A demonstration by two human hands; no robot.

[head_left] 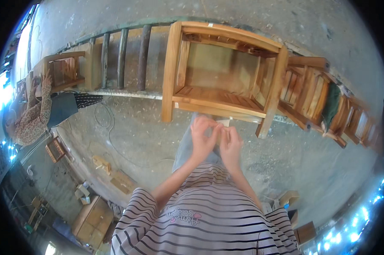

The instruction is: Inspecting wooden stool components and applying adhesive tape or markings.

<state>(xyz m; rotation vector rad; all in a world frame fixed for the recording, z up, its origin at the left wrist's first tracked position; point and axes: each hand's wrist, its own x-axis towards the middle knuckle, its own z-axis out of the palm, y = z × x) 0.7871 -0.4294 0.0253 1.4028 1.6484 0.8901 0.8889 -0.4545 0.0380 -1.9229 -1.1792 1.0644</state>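
My left hand point(203, 135) and my right hand point(230, 142) meet in front of my body, just short of the near rail of a wooden frame. Thumbs and fingertips are pinched together on both. A small pale piece point(224, 122) shows at the fingertips, too small to name, and I cannot tell which hand has it. Beyond them the varnished wooden frame point(219, 109), with legs, rails and a slatted inner panel, lies across a rack. Small white patches stick to its rails.
Under the frame runs a rack with round bars point(121, 59). More slatted wooden furniture point(309, 91) lines up on the right. At far left, a person in a patterned sleeve point(32, 123) handles another wooden frame point(66, 70). A cable point(111, 131) and a wooden cabinet point(92, 222) are on the floor.
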